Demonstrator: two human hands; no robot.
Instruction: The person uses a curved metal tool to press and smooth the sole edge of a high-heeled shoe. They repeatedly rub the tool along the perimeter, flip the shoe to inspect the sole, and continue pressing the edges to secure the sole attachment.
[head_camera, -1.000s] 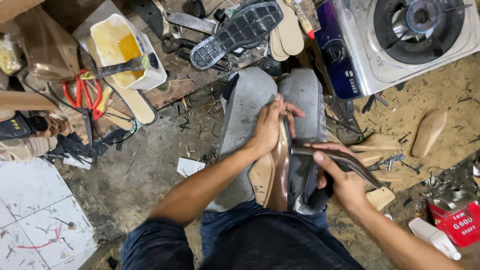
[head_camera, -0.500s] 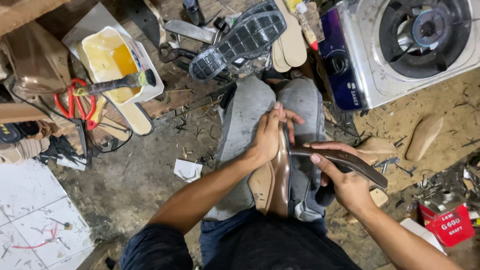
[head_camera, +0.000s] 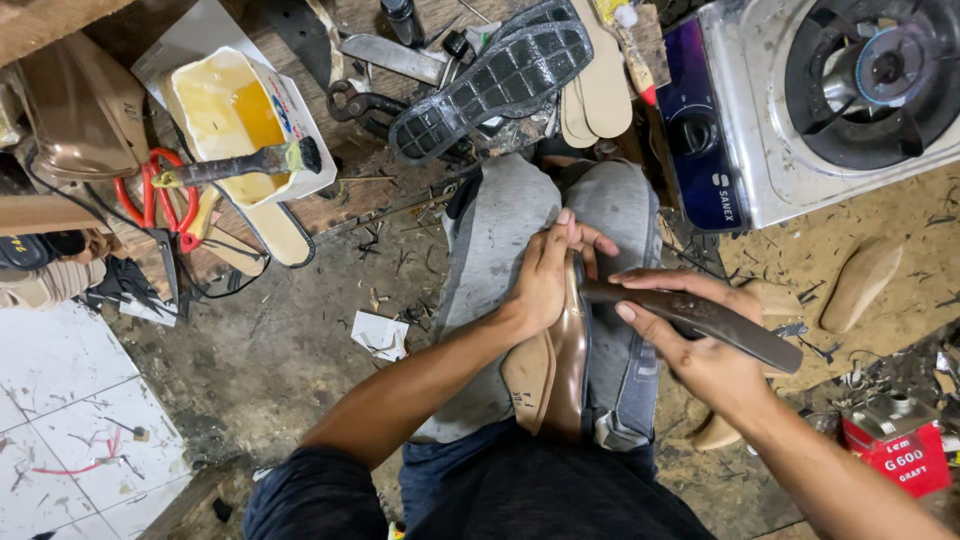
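Head view: left hand (head_camera: 545, 285) clamps the brown shoe (head_camera: 565, 370) on its side on the lap, while right hand (head_camera: 700, 345), just beside it, grips a dark curved tool (head_camera: 700, 318) closed, tip at the shoe's edge. Looks like lasting or edge work; the next stroke likely needs steady pressure along that edge.

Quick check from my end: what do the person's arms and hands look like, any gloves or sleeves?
No gloves: the left hand and right hand are bare, with no rings or watch visible. Both forearms are uncovered; a dark short sleeve ends at the left upper arm.
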